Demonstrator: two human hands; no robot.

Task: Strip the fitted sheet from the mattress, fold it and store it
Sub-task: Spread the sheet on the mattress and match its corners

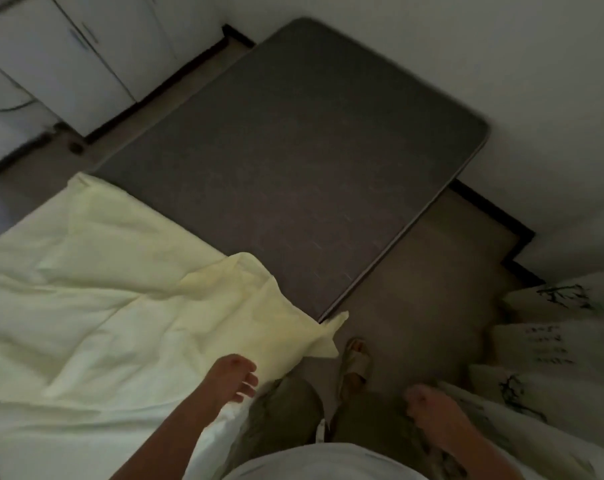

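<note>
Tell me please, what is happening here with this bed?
A person stands at the side of a bed, partway through stripping it. Most of the dark grey mattress is already bare; the pale yellow sheet lies crumpled over the end at the left. The left hand hangs with loose fingers over the sheet's near edge. The right hand is curled beside a white patterned cloth; blur hides whether it grips it.

A white shirt (pixel 328 460) covers the torso at the bottom of the view. Beyond it are olive-green trousers (pixel 286 410), loose and creased. One foot shows in a pale open-toed sandal (pixel 354 363) with broad straps. Both forearms are bare down to the left grip (pixel 234 377) and the right grip (pixel 428 407).
</note>
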